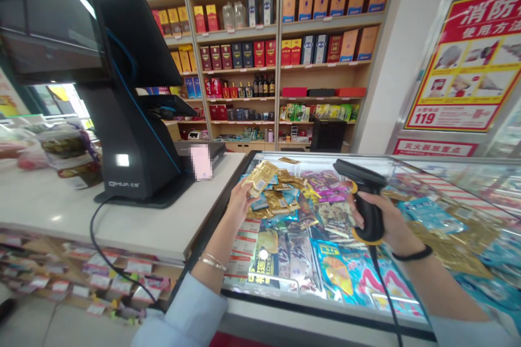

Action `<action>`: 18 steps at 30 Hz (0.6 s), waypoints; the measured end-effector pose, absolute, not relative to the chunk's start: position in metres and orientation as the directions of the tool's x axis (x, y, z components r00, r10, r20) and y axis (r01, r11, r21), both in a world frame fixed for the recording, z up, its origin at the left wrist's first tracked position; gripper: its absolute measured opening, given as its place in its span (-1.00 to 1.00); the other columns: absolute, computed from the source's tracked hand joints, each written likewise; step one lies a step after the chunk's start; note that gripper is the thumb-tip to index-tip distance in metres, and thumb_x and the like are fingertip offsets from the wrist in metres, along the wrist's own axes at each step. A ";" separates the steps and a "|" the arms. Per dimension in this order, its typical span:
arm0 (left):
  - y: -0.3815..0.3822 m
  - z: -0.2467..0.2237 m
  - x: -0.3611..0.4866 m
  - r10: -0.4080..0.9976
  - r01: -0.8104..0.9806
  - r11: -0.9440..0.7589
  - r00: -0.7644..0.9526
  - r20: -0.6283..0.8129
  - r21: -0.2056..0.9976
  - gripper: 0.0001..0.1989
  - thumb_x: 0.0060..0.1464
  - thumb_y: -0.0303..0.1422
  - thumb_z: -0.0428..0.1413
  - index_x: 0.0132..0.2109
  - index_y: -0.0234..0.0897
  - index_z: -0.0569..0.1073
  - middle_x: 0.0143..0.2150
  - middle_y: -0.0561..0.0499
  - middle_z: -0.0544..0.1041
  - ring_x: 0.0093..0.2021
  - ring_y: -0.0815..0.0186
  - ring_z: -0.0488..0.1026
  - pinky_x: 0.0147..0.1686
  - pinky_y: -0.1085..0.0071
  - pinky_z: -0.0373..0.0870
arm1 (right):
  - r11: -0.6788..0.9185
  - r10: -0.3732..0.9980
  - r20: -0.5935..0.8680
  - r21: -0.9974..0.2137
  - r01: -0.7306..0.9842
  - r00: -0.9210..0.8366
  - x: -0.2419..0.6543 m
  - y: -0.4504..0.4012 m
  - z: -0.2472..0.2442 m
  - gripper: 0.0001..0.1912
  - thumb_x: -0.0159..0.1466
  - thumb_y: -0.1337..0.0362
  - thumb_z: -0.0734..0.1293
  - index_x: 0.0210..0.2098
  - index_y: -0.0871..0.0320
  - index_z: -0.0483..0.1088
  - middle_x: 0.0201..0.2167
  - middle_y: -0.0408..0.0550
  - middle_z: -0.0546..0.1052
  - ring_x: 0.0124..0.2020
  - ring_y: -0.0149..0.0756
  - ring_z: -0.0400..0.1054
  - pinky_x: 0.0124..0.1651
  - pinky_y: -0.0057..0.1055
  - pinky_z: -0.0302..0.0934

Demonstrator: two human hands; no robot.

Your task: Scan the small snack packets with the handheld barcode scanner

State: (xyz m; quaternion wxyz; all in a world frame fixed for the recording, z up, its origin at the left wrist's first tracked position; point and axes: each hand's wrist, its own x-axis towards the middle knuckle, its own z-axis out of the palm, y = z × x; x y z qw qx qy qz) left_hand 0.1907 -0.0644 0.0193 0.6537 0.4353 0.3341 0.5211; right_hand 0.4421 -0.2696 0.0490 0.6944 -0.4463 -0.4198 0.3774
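My left hand (pixel 241 198) holds a gold packet (pixel 260 178) by its lower left edge, over the left part of a glass-topped freezer (pixel 260 303). A barcode label shows on the packet. My right hand (pixel 376 214) is wrapped round the handle of a black and yellow barcode scanner (pixel 360 173), whose head points left toward the packet. The scanner's cable hangs down toward the front edge. Between and below my hands lie gold packets (pixel 280 203), purple packets (pixel 325 184) and blue packets (pixel 334 265).
A black checkout terminal (pixel 130 146) stands on the white counter (pixel 163 227) at the left, with jars (pixel 67 154) beside it. More blue and gold packets (pixel 451 233) lie at the right. Shelves of boxes (pixel 244 70) line the back wall, beside a red poster (pixel 468 59).
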 end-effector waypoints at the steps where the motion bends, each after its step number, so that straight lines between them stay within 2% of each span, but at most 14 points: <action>1: -0.063 0.019 0.190 0.977 -0.396 0.055 0.212 0.033 0.917 -0.71 0.03 -0.41 0.16 -0.05 -0.28 0.49 -0.30 -0.01 0.60 -0.41 0.38 0.52 -0.48 0.53 0.47 | 0.361 0.873 0.294 -0.926 -0.108 0.389 0.442 -0.269 0.056 -0.73 0.06 0.11 0.47 -0.33 0.11 0.45 -0.62 -0.15 0.43 -0.75 -0.42 0.19 -0.72 -0.46 0.09; 4: -0.061 0.016 0.191 0.984 -0.412 -0.006 0.162 0.079 0.911 -0.70 -0.02 -0.37 0.19 -0.08 -0.32 0.50 -0.33 -0.01 0.60 -0.44 0.38 0.51 -0.54 0.55 0.41 | 0.440 0.812 0.427 -0.896 0.065 0.397 0.435 -0.265 0.064 -0.74 0.10 0.12 0.48 -0.31 0.10 0.44 -0.59 -0.13 0.46 -0.72 -0.38 0.24 -0.69 -0.43 0.13; 6: -0.059 0.012 0.192 0.985 -0.420 -0.035 0.140 0.103 0.907 -0.66 -0.06 -0.36 0.20 -0.08 -0.34 0.51 -0.33 -0.02 0.60 -0.44 0.37 0.51 -0.55 0.54 0.41 | 0.430 0.826 0.468 -0.884 0.185 0.314 0.428 -0.262 0.057 -0.73 0.12 0.09 0.49 -0.39 0.13 0.43 -0.65 -0.12 0.44 -0.72 -0.35 0.26 -0.65 -0.40 0.17; 10: -0.055 0.006 0.194 0.982 -0.405 -0.124 0.084 0.172 0.906 -0.55 -0.14 -0.27 0.26 -0.06 -0.35 0.52 -0.28 -0.05 0.61 -0.43 0.35 0.51 -0.56 0.52 0.39 | 0.356 0.907 0.402 -0.893 0.275 0.129 0.416 -0.253 0.034 -0.65 0.17 0.01 0.45 -0.45 0.16 0.37 -0.74 -0.16 0.38 -0.75 -0.36 0.24 -0.61 -0.39 0.21; 18: -0.057 0.004 0.195 0.949 -0.345 -0.272 0.057 0.309 0.899 -0.48 -0.16 -0.21 0.27 -0.01 -0.32 0.54 -0.21 -0.06 0.60 -0.36 0.31 0.52 -0.55 0.53 0.41 | 0.261 0.955 0.292 -0.906 0.334 0.048 0.402 -0.249 0.015 -0.61 0.16 -0.06 0.41 -0.42 0.13 0.31 -0.77 -0.22 0.34 -0.77 -0.39 0.21 -0.65 -0.44 0.13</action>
